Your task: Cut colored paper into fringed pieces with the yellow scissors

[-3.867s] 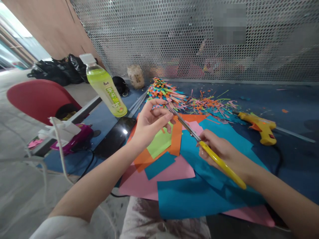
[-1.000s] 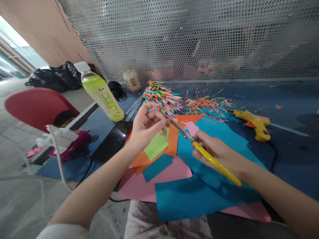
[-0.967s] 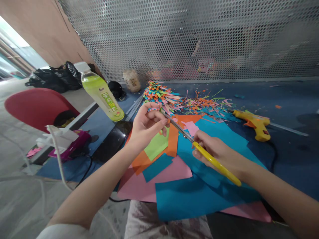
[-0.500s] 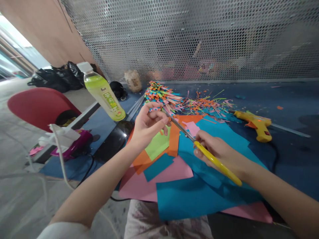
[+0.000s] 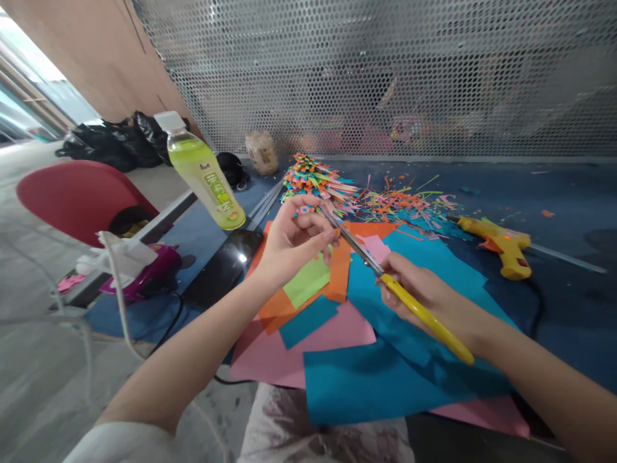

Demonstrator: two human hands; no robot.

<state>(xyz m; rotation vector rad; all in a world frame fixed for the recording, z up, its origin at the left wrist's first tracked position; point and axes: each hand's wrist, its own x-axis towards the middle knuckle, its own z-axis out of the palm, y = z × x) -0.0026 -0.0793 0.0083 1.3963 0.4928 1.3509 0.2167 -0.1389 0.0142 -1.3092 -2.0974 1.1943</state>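
My right hand (image 5: 417, 289) is closed around the yellow handles of a pair of scissors (image 5: 424, 315). The metal blades point up and left, their tips close to the fingers of my left hand (image 5: 301, 235). My left thumb and fingers are drawn together in a pinch; what lies between them is too small to make out. Just behind the blade tips stands a cone of many-coloured folded paper strips (image 5: 313, 180). Beneath both hands lie overlapping sheets: blue paper (image 5: 366, 386), pink paper (image 5: 347, 325), orange paper (image 5: 340, 276) and a light green piece (image 5: 308, 283).
Cut paper scraps (image 5: 405, 202) lie behind the sheets. A yellow glue gun (image 5: 501, 241) rests at the right with its cord. On the left are a drink bottle (image 5: 207, 173), a black phone (image 5: 224, 270) and a purple power strip (image 5: 149, 270). A perforated metal panel (image 5: 366, 77) closes the back.
The view has shifted slightly. Both hands keep almost the same pose, and the scissor tips stay beside my left fingers, with the blades looking slightly wider.
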